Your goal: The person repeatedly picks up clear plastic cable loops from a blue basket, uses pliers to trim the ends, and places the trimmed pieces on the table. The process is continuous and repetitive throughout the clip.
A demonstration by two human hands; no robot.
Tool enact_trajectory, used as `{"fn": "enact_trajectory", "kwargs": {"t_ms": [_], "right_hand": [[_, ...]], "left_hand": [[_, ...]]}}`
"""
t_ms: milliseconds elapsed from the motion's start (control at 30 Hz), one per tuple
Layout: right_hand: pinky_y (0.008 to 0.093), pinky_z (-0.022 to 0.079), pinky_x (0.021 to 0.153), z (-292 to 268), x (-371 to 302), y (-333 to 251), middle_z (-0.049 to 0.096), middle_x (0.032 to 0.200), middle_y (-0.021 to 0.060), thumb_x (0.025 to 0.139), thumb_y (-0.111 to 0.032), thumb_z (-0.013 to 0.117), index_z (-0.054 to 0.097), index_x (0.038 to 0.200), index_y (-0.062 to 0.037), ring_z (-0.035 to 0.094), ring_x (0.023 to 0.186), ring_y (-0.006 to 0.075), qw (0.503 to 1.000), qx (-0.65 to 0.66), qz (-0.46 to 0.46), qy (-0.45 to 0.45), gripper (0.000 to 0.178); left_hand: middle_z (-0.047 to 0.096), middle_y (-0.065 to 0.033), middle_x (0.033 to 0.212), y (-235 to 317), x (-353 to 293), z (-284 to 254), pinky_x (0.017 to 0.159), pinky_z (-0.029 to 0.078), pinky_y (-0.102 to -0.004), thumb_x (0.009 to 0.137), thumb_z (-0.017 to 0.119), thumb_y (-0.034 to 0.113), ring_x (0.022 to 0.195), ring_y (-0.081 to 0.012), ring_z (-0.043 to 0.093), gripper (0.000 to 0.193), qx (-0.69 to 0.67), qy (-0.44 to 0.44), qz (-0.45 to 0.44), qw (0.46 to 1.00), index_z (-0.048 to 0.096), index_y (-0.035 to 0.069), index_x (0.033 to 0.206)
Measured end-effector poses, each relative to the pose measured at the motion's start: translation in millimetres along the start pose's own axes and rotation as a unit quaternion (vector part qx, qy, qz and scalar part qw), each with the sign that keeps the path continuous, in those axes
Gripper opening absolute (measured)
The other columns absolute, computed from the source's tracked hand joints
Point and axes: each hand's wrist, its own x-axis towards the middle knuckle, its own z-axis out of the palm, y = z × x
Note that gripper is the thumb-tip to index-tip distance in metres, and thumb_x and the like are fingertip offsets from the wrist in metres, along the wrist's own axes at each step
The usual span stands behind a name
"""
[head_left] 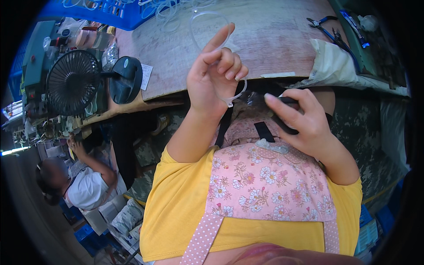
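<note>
Left hand (212, 77) raised over the front edge of the table (274, 44), index finger extended, other fingers half curled; a clear tube (244, 88) loops above the fingertip over the tabletop and runs down past the hand to the table's near side, and whether the fingers grip it cannot be told. Right hand (309, 121), in front of the table, is closed around a dark tool (283, 125). Black fan (73, 81) at the table's left; pliers (324, 26) at its right end.

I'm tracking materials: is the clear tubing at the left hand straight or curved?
Curved: beside the left hand, the clear tubing bends in rounded arcs.
</note>
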Motion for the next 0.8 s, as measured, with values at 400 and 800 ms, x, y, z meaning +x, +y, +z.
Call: {"fn": "enact_trajectory", "kwargs": {"t_ms": [400, 800], "right_hand": [[0.031, 0.045, 0.068, -9.4, 5.8, 15.2, 0.051, 0.097, 0.0068, 0.069, -0.016, 0.064, 0.062, 0.124, -0.0244, 0.05, 0.077, 0.0206, 0.974, -0.156, -0.151, -0.064, 0.056], [0.0376, 0.044, 0.089, -6.7, -14.6, 26.4, 0.051, 0.116, 0.0151, 0.064, -0.001, 0.068, 0.046, 0.136, -0.0058, 0.053, 0.102, 0.0323, 0.99, 0.121, 0.01, 0.067, 0.075]], "left_hand": [[0.033, 0.0026, 0.061, -5.0, 2.5, 3.6, 0.062, 0.036, -0.0268, 0.089, 0.038, 0.013, 0.058, -0.0107, 0.037, 0.056, 0.084, -0.039, -0.162, 0.982, 0.035, -0.009, 0.14], [0.057, -0.014, 0.112, -7.9, -12.6, -9.3, 0.099, 0.038, -0.0349, 0.089, 0.054, 0.017, 0.111, -0.0253, 0.052, 0.044, 0.521, -0.168, -0.214, 0.809, 0.053, -0.001, 0.13]]}}
